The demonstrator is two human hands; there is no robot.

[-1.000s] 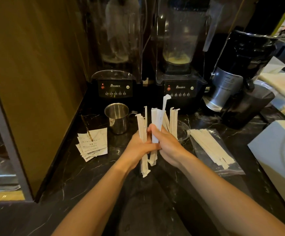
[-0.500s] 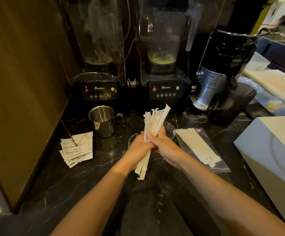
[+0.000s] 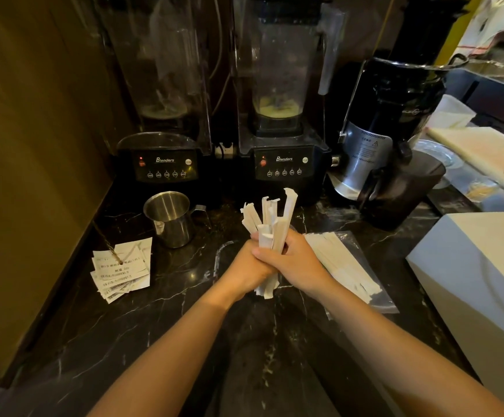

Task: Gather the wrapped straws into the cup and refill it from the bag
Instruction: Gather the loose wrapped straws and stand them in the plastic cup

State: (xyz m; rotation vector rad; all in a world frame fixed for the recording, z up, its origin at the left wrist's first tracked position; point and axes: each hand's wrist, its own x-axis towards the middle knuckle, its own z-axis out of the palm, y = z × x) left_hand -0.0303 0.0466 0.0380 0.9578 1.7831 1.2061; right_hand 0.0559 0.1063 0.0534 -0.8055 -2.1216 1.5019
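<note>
Both hands clasped mid-counter: left hand [image 3: 246,273] and right hand [image 3: 297,263] wrapped tight round one bundle of wrapped straws [image 3: 270,224]. Bundle near upright, long axis vertical, tops fanned, tilted slightly away; bottom ends poke out below fists. Just right: clear bag [image 3: 354,273] flat on black marble counter [image 3: 154,326], more straws inside, lying diagonal. Left: receipts [image 3: 121,270], steel cup [image 3: 169,218] upright, apart from bundle. Far: two blenders [image 3: 284,167], juicer [image 3: 392,139].
</note>
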